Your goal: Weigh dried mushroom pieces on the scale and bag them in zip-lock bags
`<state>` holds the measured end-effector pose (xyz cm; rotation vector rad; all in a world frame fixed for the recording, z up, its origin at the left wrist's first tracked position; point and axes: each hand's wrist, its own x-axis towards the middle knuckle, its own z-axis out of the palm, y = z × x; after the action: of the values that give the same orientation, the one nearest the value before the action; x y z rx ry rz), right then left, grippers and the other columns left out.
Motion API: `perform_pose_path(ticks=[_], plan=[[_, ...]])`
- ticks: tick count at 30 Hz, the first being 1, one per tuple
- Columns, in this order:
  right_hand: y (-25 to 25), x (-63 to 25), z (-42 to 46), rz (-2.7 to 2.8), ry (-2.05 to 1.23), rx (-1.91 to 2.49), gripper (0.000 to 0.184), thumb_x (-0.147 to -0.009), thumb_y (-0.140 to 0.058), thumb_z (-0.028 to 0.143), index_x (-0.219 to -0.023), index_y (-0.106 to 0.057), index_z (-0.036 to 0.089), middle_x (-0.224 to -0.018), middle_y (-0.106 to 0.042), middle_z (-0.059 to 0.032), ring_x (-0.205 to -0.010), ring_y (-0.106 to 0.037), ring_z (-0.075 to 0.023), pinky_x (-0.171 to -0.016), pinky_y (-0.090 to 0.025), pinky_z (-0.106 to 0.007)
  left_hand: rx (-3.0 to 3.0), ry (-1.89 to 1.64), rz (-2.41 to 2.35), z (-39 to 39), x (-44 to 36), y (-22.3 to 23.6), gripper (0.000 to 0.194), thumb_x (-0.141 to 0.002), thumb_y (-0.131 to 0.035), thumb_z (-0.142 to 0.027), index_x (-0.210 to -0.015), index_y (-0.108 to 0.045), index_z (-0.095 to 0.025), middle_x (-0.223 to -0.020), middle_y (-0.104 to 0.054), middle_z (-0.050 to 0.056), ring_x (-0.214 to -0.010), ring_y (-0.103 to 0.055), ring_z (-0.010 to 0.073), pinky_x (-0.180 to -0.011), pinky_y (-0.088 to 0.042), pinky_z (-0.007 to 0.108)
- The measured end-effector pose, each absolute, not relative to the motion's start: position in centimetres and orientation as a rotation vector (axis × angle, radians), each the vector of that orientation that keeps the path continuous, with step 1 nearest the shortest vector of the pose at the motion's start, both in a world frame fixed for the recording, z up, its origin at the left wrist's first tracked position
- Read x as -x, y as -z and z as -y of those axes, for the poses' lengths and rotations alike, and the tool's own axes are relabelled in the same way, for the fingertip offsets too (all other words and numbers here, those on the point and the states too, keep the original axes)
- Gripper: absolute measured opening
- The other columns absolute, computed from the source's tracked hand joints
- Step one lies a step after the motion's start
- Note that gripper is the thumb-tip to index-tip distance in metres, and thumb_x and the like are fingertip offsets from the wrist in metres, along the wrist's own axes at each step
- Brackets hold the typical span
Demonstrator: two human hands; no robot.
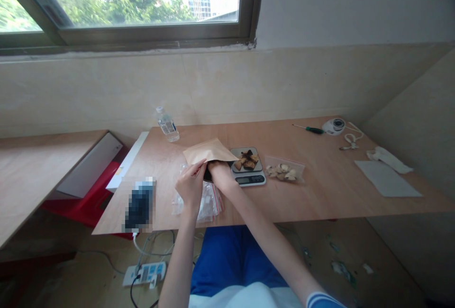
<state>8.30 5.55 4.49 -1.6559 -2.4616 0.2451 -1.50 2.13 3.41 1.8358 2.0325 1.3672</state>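
Observation:
A brown kraft paper bag point(209, 150) is held up above the table, its dark mouth facing me. My left hand point(191, 181) pinches the edge of that mouth between thumb and fingers. Reaching inside the opening, my right hand point(221, 173) has its fingers hidden by the paper. Just right of the bag, a digital kitchen scale point(256, 180) carries several dried brown slices point(247, 160). A zip bag of pale dried slices point(284, 172) lies beside the scale. Under my hands is a pile of clear zip bags point(209, 206).
A water bottle point(168, 125) stands at the back left, and a blurred-out dark object point(139, 206) lies near the left edge. Farther right are a screwdriver point(313, 130), a white dome camera point(334, 126) with its cable, and a white sheet point(387, 180). A power strip point(145, 274) sits below.

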Motion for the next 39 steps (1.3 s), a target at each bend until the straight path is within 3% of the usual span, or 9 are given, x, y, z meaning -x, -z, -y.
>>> perform_pose_path(ticks=[6, 10, 18, 22, 30, 33, 39], plan=[[-5.8, -9.1, -4.1, 2.382, -0.325, 1.665, 0.039, -0.086, -0.036, -0.001, -0.119, -0.055, 0.007, -0.113, -0.063, -0.0195, -0.102, -0.062, -0.0251, -0.088, -0.047, -0.032, -1.835, -1.394, -2.017, -2.2, 1.7, -3.3, 0.022, -0.083, -0.055, -0.039, -0.096, -0.071, -0.030, -0.089, -0.073, -0.001, -0.077, -0.065, 0.0147, -0.063, -0.042, 0.022], [-6.1, -9.9, -3.1, 2.373, -0.273, 1.604, 0.037, -0.087, -0.038, 0.001, -0.119, -0.053, 0.008, -0.110, -0.063, -0.0192, -0.105, -0.059, -0.0249, -0.091, -0.045, -0.035, -1.819, -1.386, -2.046, -2.4, 1.9, -3.3, 0.023, -0.083, -0.056, -0.040, -0.097, -0.071, -0.031, -0.089, -0.073, -0.001, -0.077, -0.065, 0.0150, -0.064, -0.042, 0.023], [-6.6, -13.0, -1.8, 2.200, -0.540, 1.232, 0.042, -0.084, -0.052, 0.007, -0.125, -0.049, 0.018, -0.119, -0.059, -0.0095, -0.116, -0.051, -0.0204, -0.099, -0.040, -0.037, -1.830, -1.373, -2.051, -2.5, 1.9, -3.3, 0.023, -0.082, -0.056, -0.040, -0.097, -0.071, -0.030, -0.086, -0.072, -0.001, -0.074, -0.064, 0.0145, -0.063, -0.041, 0.022], [-6.9, -14.1, -0.9, 1.954, -0.697, 1.077, 0.042, -0.082, -0.057, 0.013, -0.123, -0.051, 0.024, -0.122, -0.059, -0.0045, -0.113, -0.053, -0.0171, -0.099, -0.042, -0.033, -1.805, -1.359, -2.046, -2.5, 2.0, -3.6, 0.024, -0.083, -0.055, -0.042, -0.096, -0.071, -0.030, -0.088, -0.072, -0.001, -0.076, -0.064, 0.0148, -0.065, -0.042, 0.023], [-4.1, -18.8, -3.3, 1.388, -0.668, 1.145, 0.047, -0.077, -0.065, 0.030, -0.121, -0.052, 0.021, -0.115, -0.062, -0.0092, -0.096, -0.061, -0.0168, -0.088, -0.048, -0.033, -1.793, -1.621, -2.038, -5.8, 1.7, -6.1, 0.020, -0.084, -0.053, -0.034, -0.094, -0.068, -0.025, -0.095, -0.068, 0.003, -0.095, -0.055, 0.0194, -0.089, -0.039, 0.033], [-2.1, -20.6, -6.9, 1.378, -0.643, 1.245, 0.046, -0.074, -0.067, 0.026, -0.118, -0.054, 0.016, -0.113, -0.063, -0.0122, -0.093, -0.062, -0.0174, -0.085, -0.049, -0.033, -1.675, -1.740, -2.092, -9.2, 1.9, -7.4, 0.019, -0.083, -0.055, -0.032, -0.095, -0.064, -0.021, -0.104, -0.063, 0.006, -0.105, -0.051, 0.0213, -0.097, -0.034, 0.036], [0.5, -20.5, -12.8, 1.807, -0.629, 1.461, 0.041, -0.075, -0.062, 0.011, -0.116, -0.055, 0.013, -0.111, -0.065, -0.0116, -0.100, -0.061, -0.0170, -0.087, -0.046, -0.030, -1.415, -2.022, -2.028, -12.4, 1.7, -8.4, 0.033, -0.086, -0.045, -0.025, -0.116, -0.044, -0.012, -0.124, -0.044, 0.016, -0.125, -0.037, 0.0210, -0.107, -0.026, 0.038]])
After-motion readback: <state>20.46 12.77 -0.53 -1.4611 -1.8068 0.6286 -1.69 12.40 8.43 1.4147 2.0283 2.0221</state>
